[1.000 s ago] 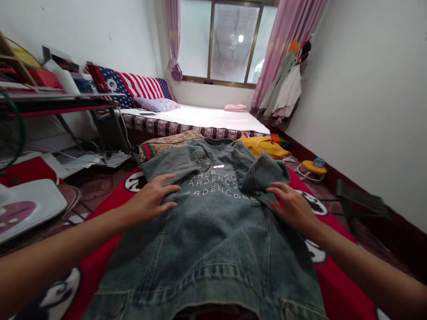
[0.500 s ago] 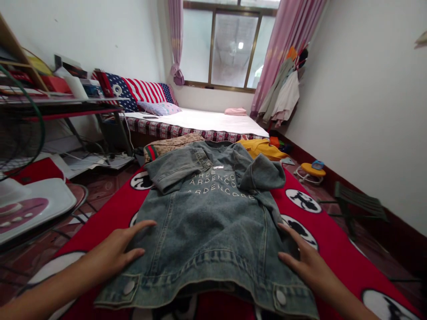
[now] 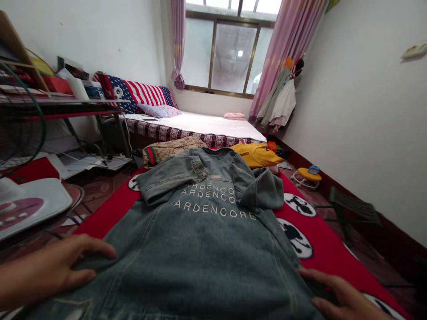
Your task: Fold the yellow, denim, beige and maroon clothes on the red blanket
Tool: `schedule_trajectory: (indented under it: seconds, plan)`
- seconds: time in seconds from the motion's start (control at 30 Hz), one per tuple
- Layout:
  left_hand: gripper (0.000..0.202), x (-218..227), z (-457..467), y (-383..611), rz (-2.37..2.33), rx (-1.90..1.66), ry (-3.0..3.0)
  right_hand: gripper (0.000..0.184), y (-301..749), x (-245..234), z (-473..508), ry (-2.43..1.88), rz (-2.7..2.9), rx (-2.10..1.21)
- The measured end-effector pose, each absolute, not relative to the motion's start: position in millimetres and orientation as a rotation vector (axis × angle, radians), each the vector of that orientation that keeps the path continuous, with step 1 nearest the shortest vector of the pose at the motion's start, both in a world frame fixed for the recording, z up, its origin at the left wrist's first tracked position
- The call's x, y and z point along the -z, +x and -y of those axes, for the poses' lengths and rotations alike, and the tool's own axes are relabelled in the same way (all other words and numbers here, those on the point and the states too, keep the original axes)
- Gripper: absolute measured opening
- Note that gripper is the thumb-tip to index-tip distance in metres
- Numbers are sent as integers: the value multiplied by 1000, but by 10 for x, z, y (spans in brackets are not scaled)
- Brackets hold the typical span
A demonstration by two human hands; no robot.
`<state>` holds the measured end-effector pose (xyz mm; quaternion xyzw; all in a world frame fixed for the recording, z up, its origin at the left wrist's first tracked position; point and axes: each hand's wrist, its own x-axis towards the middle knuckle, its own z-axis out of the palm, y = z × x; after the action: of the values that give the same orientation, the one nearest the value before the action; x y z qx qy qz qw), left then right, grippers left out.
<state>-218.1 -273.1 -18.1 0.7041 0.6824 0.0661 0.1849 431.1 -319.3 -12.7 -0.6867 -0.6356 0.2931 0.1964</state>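
Faded-blue denim jacket (image 3: pixel 203 249) lies from centre to six o'clock, probably soft, fairly heavy, best held by side edges; left hand (image 3: pixel 55 266) at eight, right hand (image 3: pixel 348 295) at four, fingers parted.

- Jacket (image 3: pixel 200 249): lower end cut off by the bottom edge.
- Upper two letter rows (image 3: pixel 208 194): right ends hidden under a sleeve (image 3: pixel 262 189).
- Label (image 3: pixel 216 177): too small to read.
- Left hand (image 3: pixel 43 266): cut off by the left edge; grip unclear.
- Right hand (image 3: pixel 348 295): cut off by the bottom edge; grip unclear.
- Wall fitting (image 3: pixel 415 51): cut off by the right edge.
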Motion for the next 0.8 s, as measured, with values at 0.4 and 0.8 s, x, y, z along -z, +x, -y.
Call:
schedule_trajectory:
  seconds: [0.4, 0.8]
  plan:
    - [62, -148, 2202, 54, -1094, -214, 2455, 55, 2803, -47, 2353, -1267, 2449, -549]
    - [66, 440, 1313, -70, -1420, -329, 2675, 83, 3598, -174, 613, -2278, 1508, 58]
